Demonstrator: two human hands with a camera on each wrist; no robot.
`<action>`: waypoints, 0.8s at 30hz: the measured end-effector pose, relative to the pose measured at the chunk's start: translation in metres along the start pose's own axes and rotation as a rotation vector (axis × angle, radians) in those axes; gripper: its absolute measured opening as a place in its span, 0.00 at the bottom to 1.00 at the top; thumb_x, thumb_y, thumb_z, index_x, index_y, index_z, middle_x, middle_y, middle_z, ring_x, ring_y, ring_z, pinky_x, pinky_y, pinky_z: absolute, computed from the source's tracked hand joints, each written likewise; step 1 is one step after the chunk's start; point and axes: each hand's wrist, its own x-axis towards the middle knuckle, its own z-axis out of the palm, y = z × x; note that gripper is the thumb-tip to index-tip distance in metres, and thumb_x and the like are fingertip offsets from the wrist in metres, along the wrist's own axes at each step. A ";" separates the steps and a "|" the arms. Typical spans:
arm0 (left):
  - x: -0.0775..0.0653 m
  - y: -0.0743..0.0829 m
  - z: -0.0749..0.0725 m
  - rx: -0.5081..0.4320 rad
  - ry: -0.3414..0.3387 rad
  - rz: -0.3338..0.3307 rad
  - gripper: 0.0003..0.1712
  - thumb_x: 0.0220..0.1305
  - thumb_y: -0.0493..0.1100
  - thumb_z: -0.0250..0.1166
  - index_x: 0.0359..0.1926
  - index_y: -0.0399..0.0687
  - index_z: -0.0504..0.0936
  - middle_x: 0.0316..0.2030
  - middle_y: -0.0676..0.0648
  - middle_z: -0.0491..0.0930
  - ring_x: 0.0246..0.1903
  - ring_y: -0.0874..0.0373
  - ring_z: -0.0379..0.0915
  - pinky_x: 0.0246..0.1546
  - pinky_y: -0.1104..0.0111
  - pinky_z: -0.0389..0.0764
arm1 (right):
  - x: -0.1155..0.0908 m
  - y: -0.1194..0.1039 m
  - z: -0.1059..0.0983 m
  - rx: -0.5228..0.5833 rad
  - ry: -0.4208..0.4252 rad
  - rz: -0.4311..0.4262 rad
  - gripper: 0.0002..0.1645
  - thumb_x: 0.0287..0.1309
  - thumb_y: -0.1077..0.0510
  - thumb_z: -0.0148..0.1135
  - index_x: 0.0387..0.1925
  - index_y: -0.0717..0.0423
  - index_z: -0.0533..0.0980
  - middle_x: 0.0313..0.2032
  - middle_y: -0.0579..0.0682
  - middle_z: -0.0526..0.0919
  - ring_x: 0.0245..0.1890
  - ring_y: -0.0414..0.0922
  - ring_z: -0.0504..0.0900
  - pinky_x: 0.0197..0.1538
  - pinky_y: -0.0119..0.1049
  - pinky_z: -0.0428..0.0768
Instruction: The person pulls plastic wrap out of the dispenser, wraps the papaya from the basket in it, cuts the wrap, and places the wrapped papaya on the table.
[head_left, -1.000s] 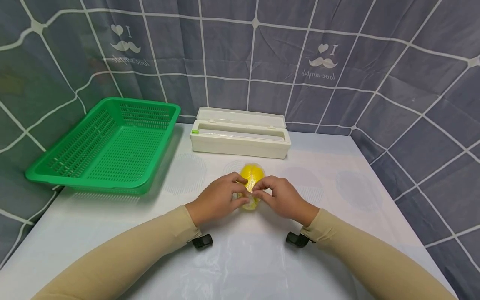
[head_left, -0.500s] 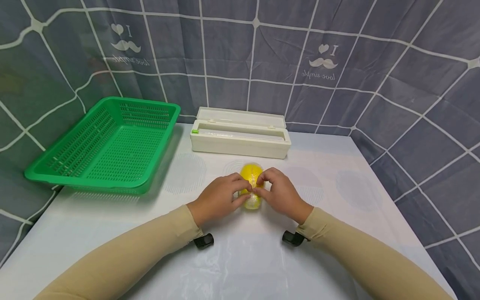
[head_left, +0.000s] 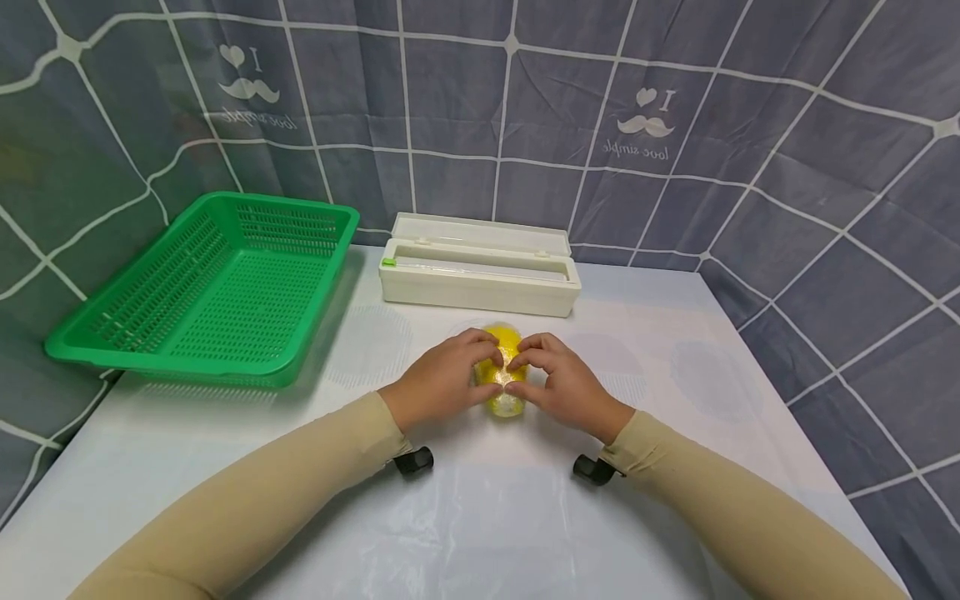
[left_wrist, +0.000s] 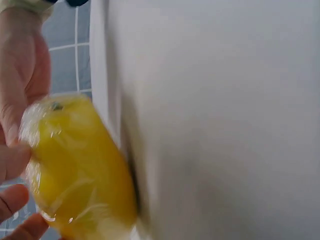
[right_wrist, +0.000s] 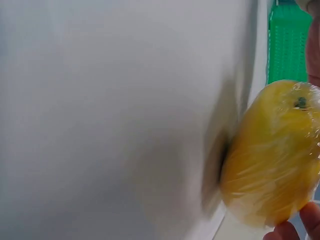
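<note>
A yellow oblong fruit (head_left: 506, 405) wrapped in cling film lies on the table between my two hands. My left hand (head_left: 438, 382) grips it from the left, its bent fingers and thumb on the upper surface. From the right, my right hand (head_left: 573, 390) does the same, with fingertips and thumb close to those of the left. In the left wrist view the film on the fruit (left_wrist: 82, 170) looks creased and shiny, over a small green stem end. The right wrist view shows the fruit (right_wrist: 272, 155) low beside the white table surface, with fingertips (right_wrist: 311, 220) at its lower edge.
Behind the fruit stands a white box (head_left: 480, 289) with its lid raised and a roll inside. A green perforated basket (head_left: 247, 300) sits at the left. Grey checked curtain (head_left: 465, 92) borders the white table (head_left: 480, 517) at the back and sides.
My fingertips were bunched together at the middle of the fruit. Now the fingers and thumbs of both hands are spread wider apart over it. The fruit has stayed in about the same place.
</note>
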 end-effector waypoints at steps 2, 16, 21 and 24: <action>0.003 0.000 -0.002 0.007 -0.031 0.003 0.22 0.66 0.53 0.75 0.56 0.50 0.84 0.65 0.47 0.77 0.66 0.49 0.76 0.68 0.56 0.78 | -0.001 0.002 -0.001 -0.008 -0.003 -0.003 0.13 0.59 0.54 0.79 0.44 0.51 0.87 0.56 0.54 0.79 0.42 0.53 0.82 0.34 0.31 0.77; 0.012 -0.009 -0.005 -0.089 -0.113 -0.035 0.14 0.62 0.53 0.78 0.46 0.58 0.87 0.79 0.42 0.59 0.76 0.37 0.59 0.72 0.47 0.73 | 0.001 0.010 -0.007 0.023 -0.139 0.032 0.20 0.57 0.51 0.81 0.45 0.46 0.79 0.74 0.57 0.67 0.75 0.58 0.68 0.73 0.58 0.73; 0.016 -0.013 -0.006 -0.167 -0.167 -0.056 0.12 0.63 0.51 0.77 0.44 0.57 0.84 0.80 0.44 0.59 0.75 0.41 0.66 0.71 0.51 0.74 | 0.005 0.014 -0.010 0.053 -0.165 0.029 0.36 0.53 0.52 0.84 0.58 0.52 0.73 0.75 0.56 0.67 0.75 0.57 0.68 0.76 0.58 0.70; 0.018 -0.014 -0.007 -0.200 -0.182 -0.082 0.13 0.63 0.50 0.77 0.44 0.56 0.83 0.78 0.46 0.62 0.71 0.45 0.71 0.68 0.54 0.76 | 0.008 0.017 -0.010 0.058 -0.176 0.028 0.50 0.49 0.50 0.86 0.68 0.55 0.67 0.73 0.53 0.69 0.71 0.54 0.70 0.76 0.56 0.69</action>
